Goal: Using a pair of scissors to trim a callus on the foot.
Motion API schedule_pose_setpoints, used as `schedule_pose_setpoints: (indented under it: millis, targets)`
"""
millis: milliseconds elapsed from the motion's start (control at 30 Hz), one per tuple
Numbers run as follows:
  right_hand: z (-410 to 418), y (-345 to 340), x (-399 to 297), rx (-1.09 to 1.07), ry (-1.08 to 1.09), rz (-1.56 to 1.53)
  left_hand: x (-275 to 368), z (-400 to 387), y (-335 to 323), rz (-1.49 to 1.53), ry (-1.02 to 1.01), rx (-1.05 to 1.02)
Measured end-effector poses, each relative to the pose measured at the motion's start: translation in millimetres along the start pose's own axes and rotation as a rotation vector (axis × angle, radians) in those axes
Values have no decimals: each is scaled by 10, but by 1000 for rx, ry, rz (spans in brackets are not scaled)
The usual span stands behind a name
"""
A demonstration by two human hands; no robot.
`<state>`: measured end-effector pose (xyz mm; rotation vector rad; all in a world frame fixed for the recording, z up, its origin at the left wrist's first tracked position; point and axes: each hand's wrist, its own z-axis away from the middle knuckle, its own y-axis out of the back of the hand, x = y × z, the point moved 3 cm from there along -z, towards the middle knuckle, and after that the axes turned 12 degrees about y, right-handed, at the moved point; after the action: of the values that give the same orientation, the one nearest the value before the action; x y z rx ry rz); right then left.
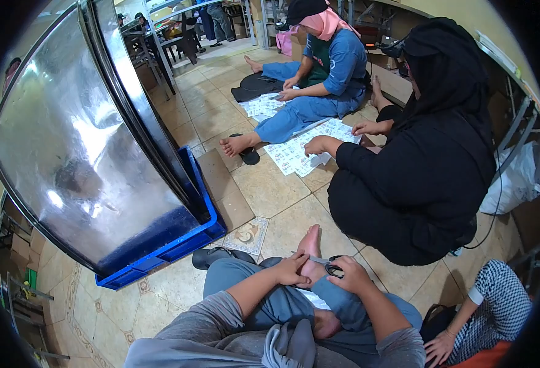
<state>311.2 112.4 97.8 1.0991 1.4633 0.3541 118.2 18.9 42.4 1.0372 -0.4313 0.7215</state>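
Observation:
Scissors with black handles (334, 267) are in my right hand (353, 274), over my bent leg near the ankle. Their metal blades point left towards my left hand (293, 269), whose fingers lie by the blade tips above my bare foot (311, 241). Whether the left fingers pinch something small cannot be told. White paper (313, 299) lies in my lap between my legs, partly hidden by my left hand and trousers.
A blue plastic crate (159, 262) holding large metal trays (81, 138) stands at left. Ahead, two people sit on the tiled floor with printed sheets (293, 152). Another person's hand (440, 347) rests at lower right. Black sandals (219, 257) lie beside my leg.

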Motion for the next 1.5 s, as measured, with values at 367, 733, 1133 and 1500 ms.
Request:
schedule_pose_setpoints:
  millis: [367, 733, 1133, 1500]
  targets:
    - [2, -9, 12, 16, 16, 7, 38, 17, 31, -66, -16, 40]
    - [0, 9, -4, -7, -64, 13, 43, 25, 35, -83, -9, 46]
    - [-1, -3, 12, -16, -53, 32, 52, 35, 45, -70, 16, 34]
    - [-3, -7, 13, -16, -30, -1, 61, 35, 53, -91, 16, 24]
